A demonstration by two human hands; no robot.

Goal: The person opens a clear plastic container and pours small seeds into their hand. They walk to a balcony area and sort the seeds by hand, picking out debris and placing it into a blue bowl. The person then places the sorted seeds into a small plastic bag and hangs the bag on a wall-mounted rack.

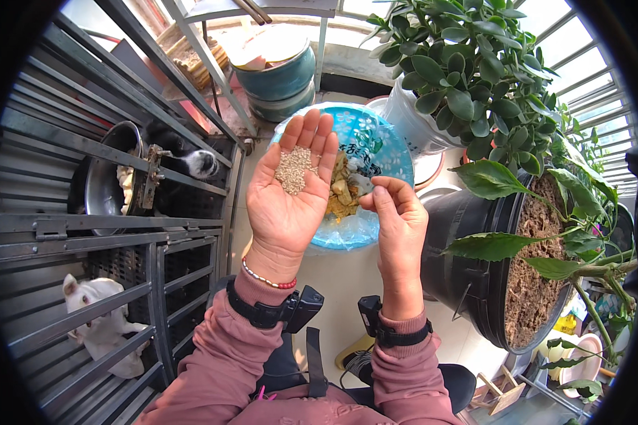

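Palm up and fingers stretched out, my left hand bears a small heap of pale tan grains, perhaps seeds. To its right is my right hand, its thumb and forefinger pinched together; whether anything is between them cannot be told. Beyond and below both hands lies a round blue patterned basin or tray with clear plastic film over it. Yellowish-brown chunks and crumbs lie on it, partly hidden by my left hand.
Metal cage bars line the left, with a white dog, a black-and-white dog and a steel bowl behind them. At right stand a black soil-filled bucket and a leafy succulent. Teal pots stand at the back.
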